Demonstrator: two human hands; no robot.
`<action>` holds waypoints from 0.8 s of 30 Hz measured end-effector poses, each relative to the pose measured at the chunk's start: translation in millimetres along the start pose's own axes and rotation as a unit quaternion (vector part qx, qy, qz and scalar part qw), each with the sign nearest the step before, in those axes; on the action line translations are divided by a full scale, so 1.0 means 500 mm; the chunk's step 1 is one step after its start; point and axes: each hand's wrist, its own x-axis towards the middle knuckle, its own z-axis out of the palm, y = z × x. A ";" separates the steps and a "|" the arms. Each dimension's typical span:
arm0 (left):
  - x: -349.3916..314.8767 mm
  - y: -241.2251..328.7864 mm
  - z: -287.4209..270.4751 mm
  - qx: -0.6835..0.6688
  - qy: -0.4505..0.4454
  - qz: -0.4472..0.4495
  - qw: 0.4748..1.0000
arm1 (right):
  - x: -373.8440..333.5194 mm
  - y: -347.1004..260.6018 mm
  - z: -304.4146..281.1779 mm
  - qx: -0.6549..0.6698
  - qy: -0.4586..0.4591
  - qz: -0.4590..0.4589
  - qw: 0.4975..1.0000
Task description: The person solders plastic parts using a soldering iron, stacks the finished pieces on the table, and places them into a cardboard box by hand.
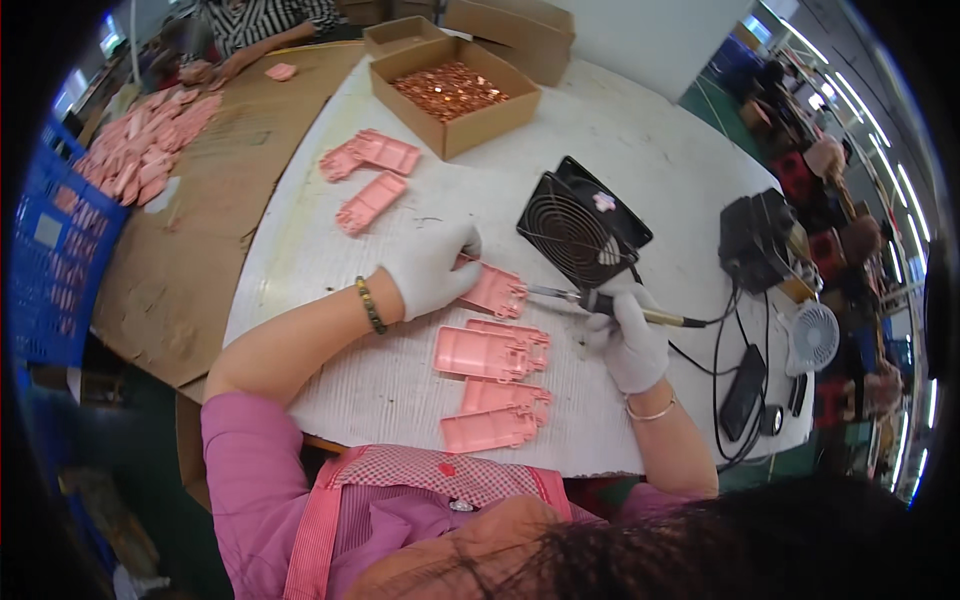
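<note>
My left hand [428, 270], in a white glove, grips a pink plastic casing [497, 292] by its left end, at the middle of the table. In my gloved right hand [634, 342] is a soldering iron [668, 317], held like a pen. Its metal tip points left and reaches the casing's right end; whether they touch, I cannot tell. Just below, several more pink casings [478, 352] lie in an overlapping column. Beyond my left hand lie a few others [371, 203]. A black fan [572, 228] with a wire guard stands just beyond the iron.
A cardboard box [452, 137] of small copper-coloured parts stands at the back. At right are a black device [757, 240], cables, a small white fan [813, 338] and a phone-like black slab [741, 393]. Far left, pink parts [140, 145] lie heaped beside a blue crate [62, 260]; another person sits beyond.
</note>
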 end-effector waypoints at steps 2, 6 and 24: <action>0.000 0.008 0.002 -0.011 -0.004 0.008 1.000 | -0.003 -0.004 -0.005 -0.035 0.002 -0.001 0.999; -0.006 0.015 0.005 -0.002 -0.010 -0.017 1.000 | -0.006 -0.003 -0.003 -0.073 0.022 0.005 0.997; -0.008 0.024 0.002 0.007 -0.011 -0.027 1.000 | -0.015 -0.014 0.017 -0.103 0.023 0.014 0.994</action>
